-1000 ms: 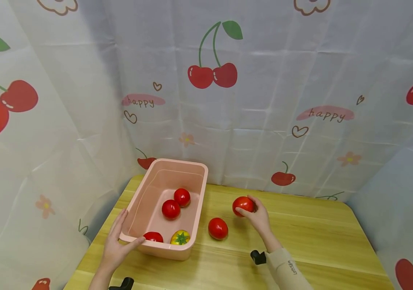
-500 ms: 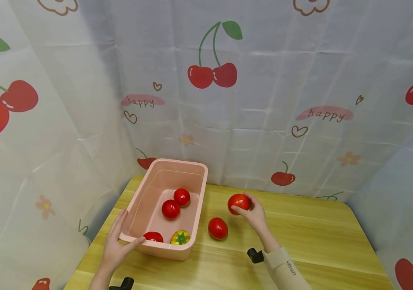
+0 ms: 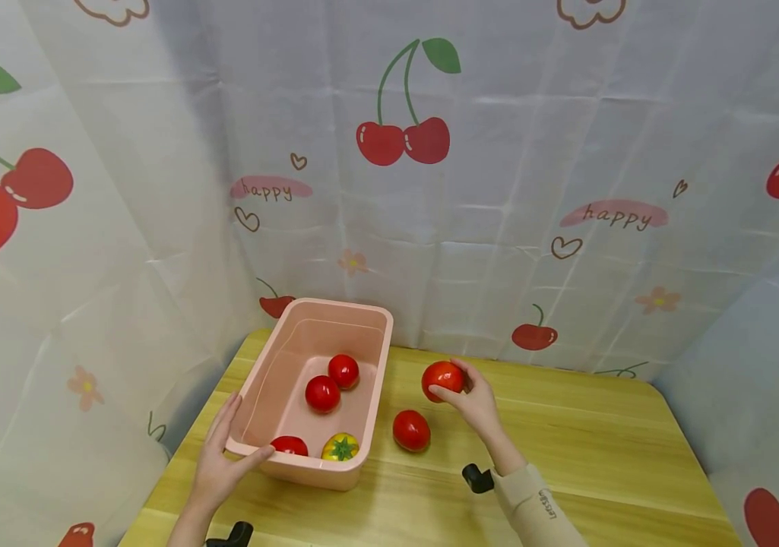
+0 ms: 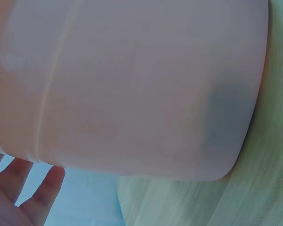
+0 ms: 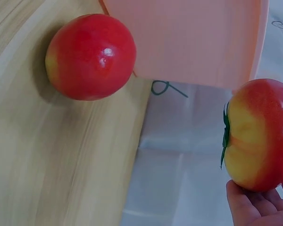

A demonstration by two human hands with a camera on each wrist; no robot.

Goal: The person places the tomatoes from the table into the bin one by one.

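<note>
My right hand (image 3: 476, 403) grips a red toy-like tomato (image 3: 441, 381), its thumb and fingers on opposite sides. The right wrist view shows this tomato's (image 5: 257, 136) yellow end and green leafy top, raised above the table. A second tomato (image 3: 411, 431) lies on the table just in front of it, beside the pink bin (image 3: 384, 357). Across the bin's near left corner, my left hand (image 3: 214, 465) rests with spread fingers on the left rim and thumb on the near rim. Several tomatoes (image 3: 322, 394) lie inside, one yellow (image 3: 340, 448) with a green star-shaped top.
The wooden table (image 3: 587, 441) extends to the right of the bin. A white curtain (image 3: 457, 251) with cherry prints hangs behind and along both sides. Black wrist mounts (image 3: 477, 479) sit by the forearms.
My right hand has moved left with the tomato, lifting it slightly toward the bin. The left hand, bin and other tomatoes stay in place.
</note>
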